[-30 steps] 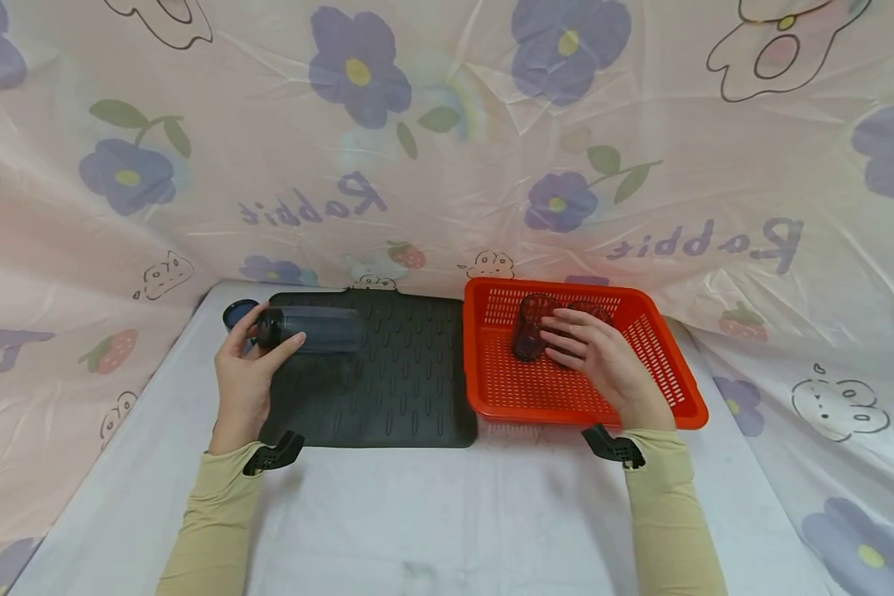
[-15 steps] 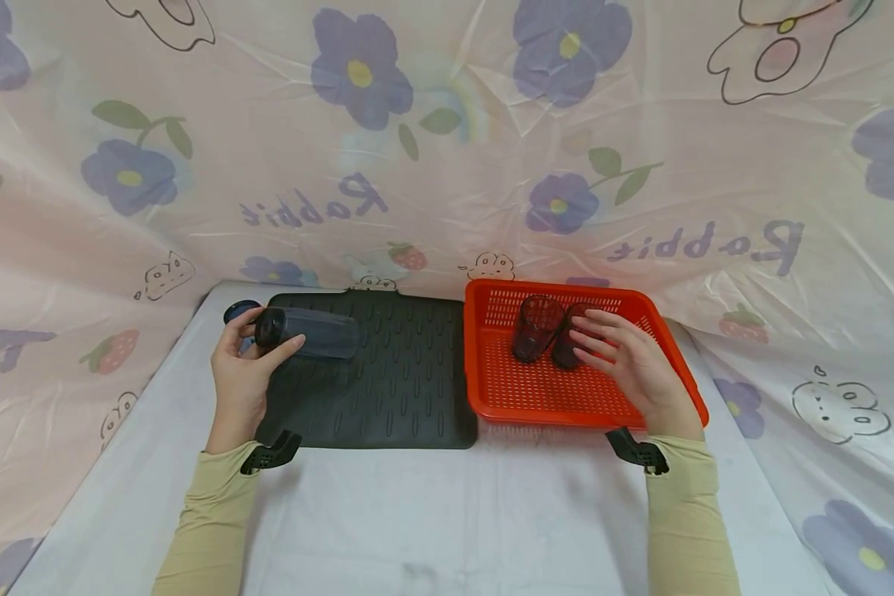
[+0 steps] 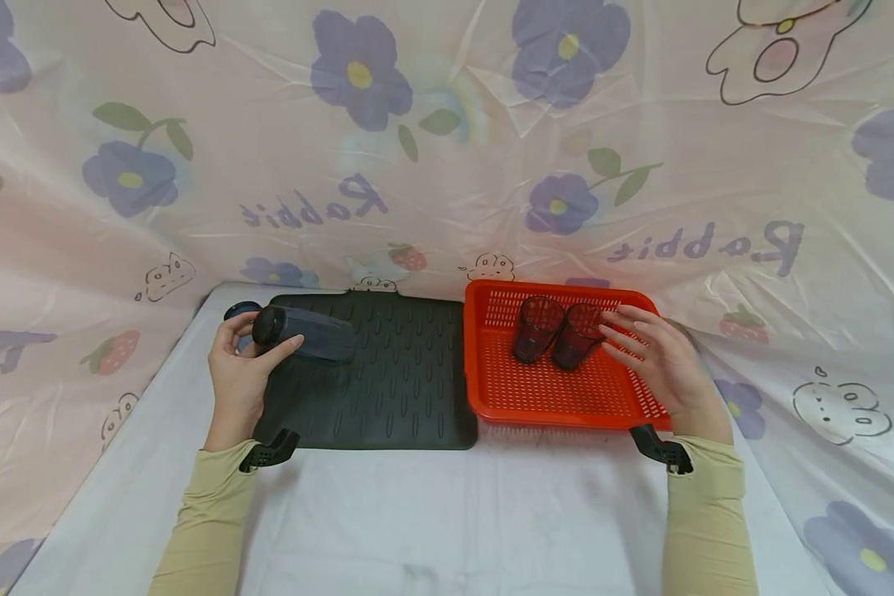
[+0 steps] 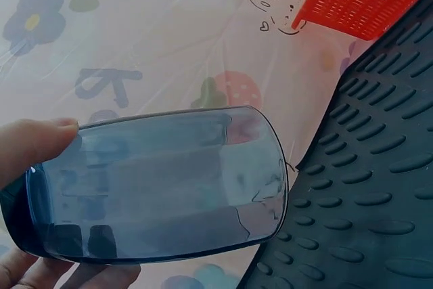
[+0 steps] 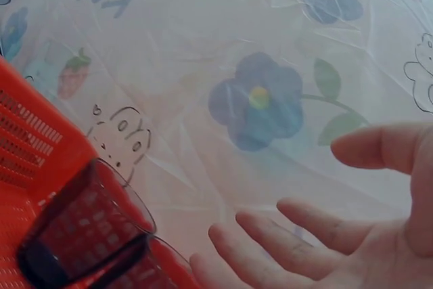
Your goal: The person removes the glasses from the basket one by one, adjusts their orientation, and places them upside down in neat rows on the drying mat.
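My left hand point(image 3: 240, 381) holds a clear blue drinking glass point(image 3: 316, 334) by its thick dark base, thumb on one side and fingers on the other. The glass lies nearly sideways over the left part of a black ridged drying mat point(image 3: 387, 397), its mouth pointing right and slightly down. My right hand point(image 3: 666, 360), fingers spread and holding nothing, hovers over the right side of a red plastic basket point(image 3: 536, 408). Two more tinted glasses, one on the left point(image 3: 538, 327) and one on the right point(image 3: 579, 331), lean inside the basket. My right fingertips are near the right one.
Behind my left hand another blue glass point(image 3: 242, 310) stands at the mat's back left corner, partly hidden. The basket sits beside the mat's right edge. A printed plastic sheet point(image 3: 447, 165) rises behind the white tabletop point(image 3: 447, 513).
My right hand has moved right, away from the glasses in the basket, uncovering them. The glass in my left hand has tipped so its mouth sits a little lower.
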`<state>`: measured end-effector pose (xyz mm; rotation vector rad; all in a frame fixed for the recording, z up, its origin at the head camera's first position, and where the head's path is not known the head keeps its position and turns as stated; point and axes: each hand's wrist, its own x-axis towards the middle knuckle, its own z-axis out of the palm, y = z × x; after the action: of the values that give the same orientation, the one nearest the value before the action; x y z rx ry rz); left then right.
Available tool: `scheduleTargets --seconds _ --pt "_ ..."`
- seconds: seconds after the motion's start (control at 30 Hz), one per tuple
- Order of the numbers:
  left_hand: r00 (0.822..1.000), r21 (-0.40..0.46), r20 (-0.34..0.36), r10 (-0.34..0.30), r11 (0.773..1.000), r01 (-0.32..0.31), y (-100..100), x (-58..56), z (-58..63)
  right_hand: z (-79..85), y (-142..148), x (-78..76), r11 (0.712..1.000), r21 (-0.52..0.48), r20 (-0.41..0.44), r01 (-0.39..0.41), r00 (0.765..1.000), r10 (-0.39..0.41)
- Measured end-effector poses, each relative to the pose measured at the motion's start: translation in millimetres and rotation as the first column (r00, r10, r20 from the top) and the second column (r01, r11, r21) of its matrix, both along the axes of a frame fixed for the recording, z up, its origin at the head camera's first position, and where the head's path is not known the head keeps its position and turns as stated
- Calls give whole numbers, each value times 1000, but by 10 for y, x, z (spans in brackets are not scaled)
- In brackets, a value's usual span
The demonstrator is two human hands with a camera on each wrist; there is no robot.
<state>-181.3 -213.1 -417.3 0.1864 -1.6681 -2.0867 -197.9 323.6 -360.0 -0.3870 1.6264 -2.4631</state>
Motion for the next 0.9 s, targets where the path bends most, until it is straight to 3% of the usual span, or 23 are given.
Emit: scheduleTargets --seconds 0.17,0.37,0.6,0.83,0.9 --pt "1000 -32 11 16 999 -15 -6 -17 -13 38 80 6 998 -59 14 9 1000 -9" --pt "1000 -71 17 8 997 -7 -15 -35 -23 46 153 1 998 -40 25 54 998 -53" --pt "1000 -70 27 2 998 0 -19 -35 -21 35 242 -10 998 -48 17 42 999 -41" --pt "1000 -73 -3 4 997 -4 -16 -78 -31 53 273 -43 990 69 26 120 992 -122" --pt "1000 -89 -12 7 996 -8 -11 -93 -40 53 282 -52 991 60 27 120 992 -122"
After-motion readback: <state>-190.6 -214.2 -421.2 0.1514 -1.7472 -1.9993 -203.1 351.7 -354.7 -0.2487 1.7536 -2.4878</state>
